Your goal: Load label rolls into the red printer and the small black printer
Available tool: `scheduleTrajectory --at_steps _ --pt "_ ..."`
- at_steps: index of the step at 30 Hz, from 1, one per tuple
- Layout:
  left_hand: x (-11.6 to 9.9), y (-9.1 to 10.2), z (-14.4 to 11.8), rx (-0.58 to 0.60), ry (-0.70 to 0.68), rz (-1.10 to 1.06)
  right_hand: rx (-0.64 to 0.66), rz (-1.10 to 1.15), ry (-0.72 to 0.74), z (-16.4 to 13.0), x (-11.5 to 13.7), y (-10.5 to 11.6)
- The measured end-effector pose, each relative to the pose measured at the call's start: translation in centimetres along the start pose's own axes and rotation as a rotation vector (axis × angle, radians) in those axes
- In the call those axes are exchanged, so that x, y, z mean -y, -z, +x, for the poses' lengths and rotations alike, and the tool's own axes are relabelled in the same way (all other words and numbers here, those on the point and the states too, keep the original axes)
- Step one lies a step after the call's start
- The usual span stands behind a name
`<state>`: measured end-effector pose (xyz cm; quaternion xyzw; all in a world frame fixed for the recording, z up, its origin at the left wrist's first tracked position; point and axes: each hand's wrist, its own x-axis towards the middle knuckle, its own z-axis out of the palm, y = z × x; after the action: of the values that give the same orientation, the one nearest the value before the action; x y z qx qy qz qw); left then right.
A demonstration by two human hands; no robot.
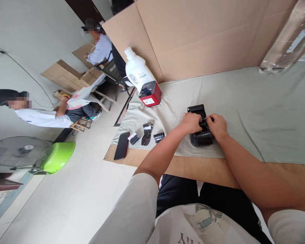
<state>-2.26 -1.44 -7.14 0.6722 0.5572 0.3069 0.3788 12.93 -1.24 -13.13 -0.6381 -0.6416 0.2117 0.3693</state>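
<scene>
A black printer-like device (pixel 202 137) lies on the cloth with a flap-like part raised at its far end. My left hand (pixel 191 122) reaches over it from the left, fingers curled down into its middle. From the right, my right hand (pixel 218 127) is closed with thumb and fingertips at its side. Between the fingertips is a dark cylindrical piece (pixel 203 126), largely hidden. To the left lie a partly unrolled black roll (pixel 147 134), a second small black roll (pixel 158 137) and a small dark piece with a pale label (pixel 133 138).
A phone (pixel 121 146) lies at the table's left corner. Behind it stand a red and black box (pixel 150 94) and a white bottle (pixel 137 69), by an upright cardboard panel (pixel 205 37). Two people sit at the left, near a fan (pixel 20 151) and a green basin (pixel 58 157).
</scene>
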Motion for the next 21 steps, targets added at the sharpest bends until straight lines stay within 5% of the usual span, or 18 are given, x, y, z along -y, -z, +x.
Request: scheduleTrajectory --at_steps 6,10,18,21 --pt "-0.9 2.4 -1.4 0.091 -0.007 -0.093 0.017 -0.007 -0.005 0.0 0.3 0.1" --pt "-1.7 2.0 -1.8 0.039 -0.031 -0.018 0.042 -0.040 -0.039 0.0 0.7 0.4" --pt "-3.2 0.9 -1.7 0.226 -0.061 0.720 0.074 -0.062 -0.025 0.0 0.7 0.7" --pt "-2.9 1.1 -2.2 0.167 -0.113 0.478 0.078 -0.086 -0.032 0.1 0.6 0.8"
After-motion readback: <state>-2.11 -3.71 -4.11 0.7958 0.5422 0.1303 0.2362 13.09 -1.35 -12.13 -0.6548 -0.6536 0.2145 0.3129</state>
